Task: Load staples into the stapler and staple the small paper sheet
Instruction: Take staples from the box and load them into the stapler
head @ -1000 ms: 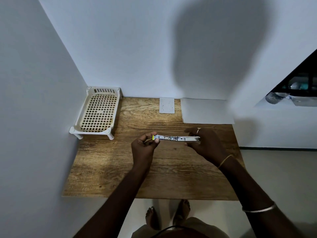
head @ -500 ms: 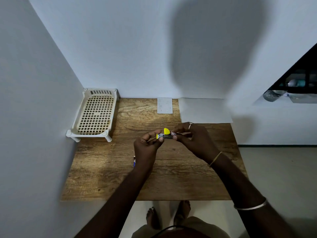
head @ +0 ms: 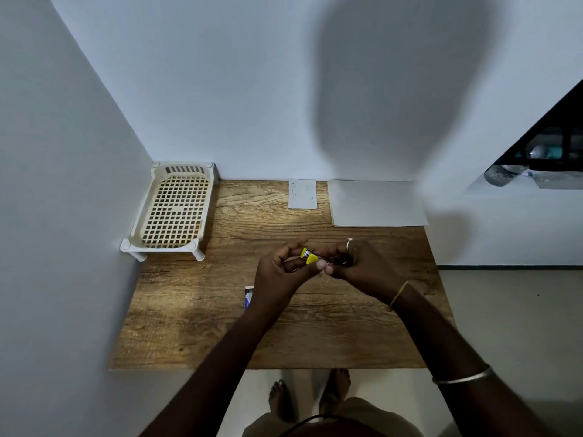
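Note:
A small stapler with a yellow end is held above the middle of the wooden table. My left hand pinches its yellow end and my right hand closes around its dark body, hiding most of it. The small paper sheet lies flat at the table's back edge, beyond both hands. A small staple box with blue print lies on the table, partly hidden by my left wrist.
A larger white sheet lies at the back right of the table. A cream plastic rack stands in the back left corner against the walls. My bare feet show on the floor below the table's front edge.
The stapler was stretched out long and open between my hands a second ago. It is now folded short, and my hands have come close together around it.

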### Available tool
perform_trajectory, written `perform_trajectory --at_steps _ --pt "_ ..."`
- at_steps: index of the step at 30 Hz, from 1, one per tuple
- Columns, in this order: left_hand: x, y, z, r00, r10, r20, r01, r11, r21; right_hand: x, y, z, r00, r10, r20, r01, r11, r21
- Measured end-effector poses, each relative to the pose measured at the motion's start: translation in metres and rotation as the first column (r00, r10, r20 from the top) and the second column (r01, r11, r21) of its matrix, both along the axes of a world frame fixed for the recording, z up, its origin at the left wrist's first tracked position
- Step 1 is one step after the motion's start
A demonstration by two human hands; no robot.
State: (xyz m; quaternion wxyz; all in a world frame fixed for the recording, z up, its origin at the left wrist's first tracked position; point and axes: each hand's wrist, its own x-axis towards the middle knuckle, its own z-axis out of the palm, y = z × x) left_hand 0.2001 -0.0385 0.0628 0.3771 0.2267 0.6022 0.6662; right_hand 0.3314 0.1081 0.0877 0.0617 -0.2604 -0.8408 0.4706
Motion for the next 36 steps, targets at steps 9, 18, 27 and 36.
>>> perform_trajectory --at_steps 9,18,27,36 --pt "-0.005 0.002 -0.005 0.987 -0.124 -0.107 0.124 0.992 -0.001 0.002 -0.005 -0.008 0.997 -0.072 0.022 0.069 0.991 0.119" --pt "-0.019 0.015 -0.035 0.594 -0.401 -0.697 0.180 0.911 -0.370 0.003 0.000 -0.035 0.979 -0.082 0.186 -0.020 0.872 0.488" --pt "-0.015 0.035 -0.075 0.467 -0.567 -0.679 0.153 0.808 -0.569 0.001 0.004 -0.073 0.937 -0.093 0.337 -0.092 0.865 0.493" --pt "-0.012 0.041 -0.096 0.475 -0.603 -0.642 0.132 0.769 -0.625 0.001 0.012 -0.097 0.919 -0.054 0.391 -0.137 0.886 0.444"
